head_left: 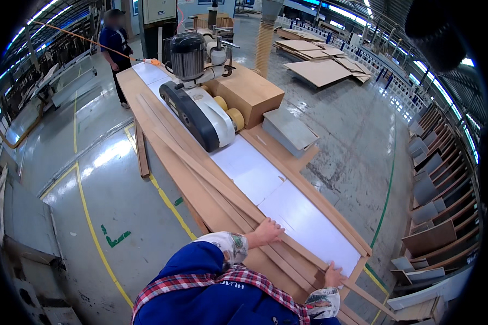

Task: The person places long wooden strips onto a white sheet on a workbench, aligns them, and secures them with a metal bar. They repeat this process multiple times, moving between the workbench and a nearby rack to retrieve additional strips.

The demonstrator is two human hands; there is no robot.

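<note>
Snagging looks like the likeliest trouble: the long wooden strip (303,252) under both hands lies right beside other loose strips (283,264) along the left side of the wooden bench (219,219), and any push that catches a neighbour could drag it along or skew the bundle. The strip runs alongside the white panels (314,214), whose shine suggests a slick face, so uneven pressure from the hands might let it slide sideways toward the fence rail (320,205) on the right edge. Some strips overhang the bench's near end; a knock there could tip one off. Further up the bench, the feeder's yellow rollers (235,119) and black-and-white belt housing (190,116) would be the serious hazard should fingers stray that far, though both hands are well apart from them now.

The left hand (267,232) reaches across from the left edge, back of the hand up, fingers close together and bent over the strip. The right hand (334,275) sits nearer the bench's near right corner, fingers a little spread and pointing up the bench, resting on the same strip. How firmly either presses, and whether a thumb hooks underneath, I cannot tell.
</note>
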